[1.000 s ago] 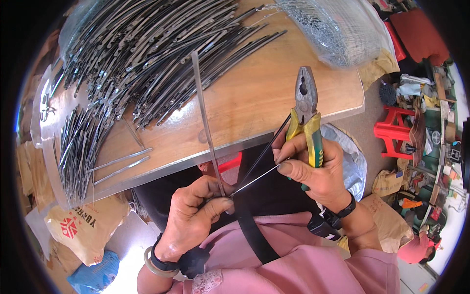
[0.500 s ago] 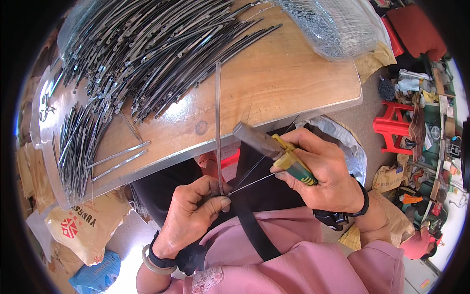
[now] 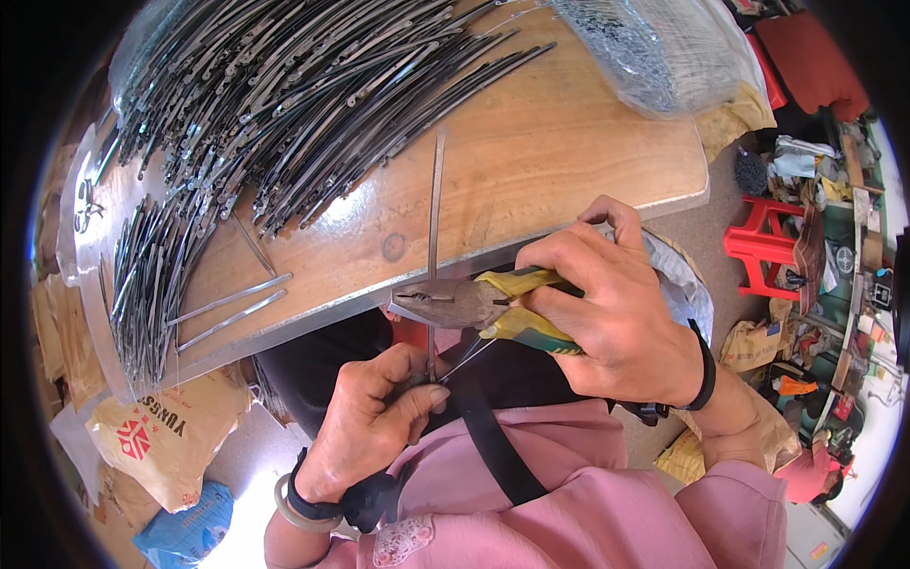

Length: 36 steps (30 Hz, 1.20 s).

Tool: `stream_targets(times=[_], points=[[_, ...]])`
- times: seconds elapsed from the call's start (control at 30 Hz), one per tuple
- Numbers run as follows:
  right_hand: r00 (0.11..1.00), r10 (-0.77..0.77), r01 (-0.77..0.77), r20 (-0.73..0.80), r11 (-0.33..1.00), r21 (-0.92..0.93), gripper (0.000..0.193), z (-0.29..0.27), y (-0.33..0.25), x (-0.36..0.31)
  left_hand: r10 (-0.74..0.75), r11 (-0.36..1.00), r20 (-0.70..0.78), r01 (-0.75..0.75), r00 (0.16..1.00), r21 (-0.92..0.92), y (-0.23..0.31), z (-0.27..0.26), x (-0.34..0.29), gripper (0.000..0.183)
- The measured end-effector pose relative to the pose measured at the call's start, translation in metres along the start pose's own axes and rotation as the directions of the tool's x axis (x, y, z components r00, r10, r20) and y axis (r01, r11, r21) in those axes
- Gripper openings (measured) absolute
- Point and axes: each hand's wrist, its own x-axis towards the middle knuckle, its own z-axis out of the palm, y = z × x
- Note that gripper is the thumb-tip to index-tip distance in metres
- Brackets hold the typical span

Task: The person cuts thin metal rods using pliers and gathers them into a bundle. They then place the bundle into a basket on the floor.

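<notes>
Near my lap, my left hand (image 3: 370, 417) is closed, pinching the lower end of a thin flat metal strip (image 3: 437, 199) between thumb and fingers. The strip stands up past the table edge. A thin wire (image 3: 464, 361) runs from the same pinch up toward the right. My right hand (image 3: 630, 327) is wrapped round the yellow and green handles of a pair of pliers (image 3: 450, 305). Their metal jaws point left and lie across the strip, above my left fingers. I cannot make out whether the jaws grip it.
A big heap of dark metal strips (image 3: 284, 104) covers the left of the wooden table (image 3: 559, 161). Two loose strips (image 3: 232, 318) lie near its front edge. A plastic bag of thin wires (image 3: 664, 57) sits far right. Beyond are a red stool (image 3: 758, 247), a paper sack (image 3: 171, 436) and another person (image 3: 810, 474).
My right hand has turned the pliers and brought them left and down, so the jaws now cross the strip. My left hand keeps its pinch nearly in place.
</notes>
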Motion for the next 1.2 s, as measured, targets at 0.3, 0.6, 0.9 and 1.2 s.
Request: stream_targets(times=[0.3, 0.6, 0.9, 1.2], points=[[0.998, -0.039, 0.037, 0.045, 0.998, 0.042, 0.031, 0.009, 0.005, 0.001, 0.074, 0.997, 0.045, -0.074, 0.996, 0.016, -0.009, -0.006, -0.004, 0.015], [0.994, -0.109, 0.110, -0.021, 0.989, 0.097, 0.026, 0.006, -0.023, 0.013, -0.003, 0.999, 0.202, 0.010, 0.979, -0.036, 0.032, -0.023, 0.006, 0.028], [0.998, -0.051, 0.053, -0.046, 0.998, 0.030, 0.023, 0.003, -0.019, 0.016, -0.077, 0.730, 0.046, 0.088, 0.996, -0.678, 0.000, -0.002, -0.003, 0.019], [0.966, 0.131, -0.214, 0.225, 0.893, 0.395, 0.031, 0.008, -0.017, -0.010, 0.228, 0.875, -0.267, -0.317, 0.937, -0.367, -0.002, 0.007, -0.013, 0.010]])
